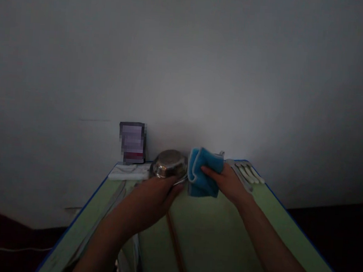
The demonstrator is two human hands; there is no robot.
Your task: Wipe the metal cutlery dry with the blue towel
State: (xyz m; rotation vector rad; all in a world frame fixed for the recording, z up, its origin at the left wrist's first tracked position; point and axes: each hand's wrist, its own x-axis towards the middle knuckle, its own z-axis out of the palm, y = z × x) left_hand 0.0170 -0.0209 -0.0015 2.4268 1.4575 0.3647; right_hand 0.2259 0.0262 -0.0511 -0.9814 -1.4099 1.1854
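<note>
My left hand (155,194) is closed on the near rim of a shiny metal bowl (169,163). The bowl is bottom up, with its base facing upward, at the far side of the table. In my right hand (229,181) is a folded blue cloth (206,177) with a pale edge. The thumb lies across the cloth, and the other fingers are hidden behind it. The cloth is just right of the bowl; I cannot tell whether they touch.
Brown chopsticks (175,245) lie on the green table (223,246). Cutlery with pale handles (251,174) rests at the far right. A white flat item (129,172) and an upright dark-framed item (133,143) are at the far left. Behind stands a wall (192,70).
</note>
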